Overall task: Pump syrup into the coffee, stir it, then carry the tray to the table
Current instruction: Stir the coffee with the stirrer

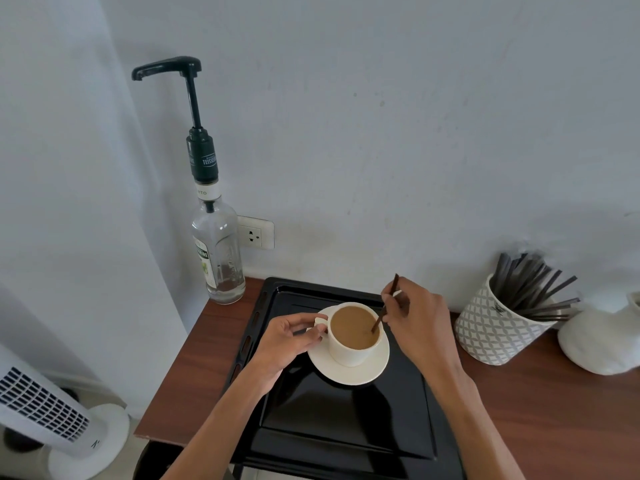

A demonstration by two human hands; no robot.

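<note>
I see the cream cup (351, 336) of milky coffee (354, 327) sitting on its saucer (346, 370), and the saucer rests on the black tray (332, 427) that lies on the wooden counter (540, 410). My left hand (287, 341) comes in from seven o'clock and its fingertips pinch the cup's handle (320, 322) at the cup's nine o'clock side. My right hand (415, 323) comes in from five o'clock, thumb and fingers closed around a dark stir stick (384, 308); the stick tilts toward one o'clock and its lower end dips into the coffee near the cup's three o'clock rim. The syrup bottle (218, 258) with its tall black pump (194, 109) stands upright at eleven o'clock from the tray, just off its corner, spout pointing to nine o'clock. At two o'clock from the cup, well apart, a patterned holder (491, 327) carries more dark sticks (533, 289), and a white vase (602, 337) stands just beside it at three o'clock.
</note>
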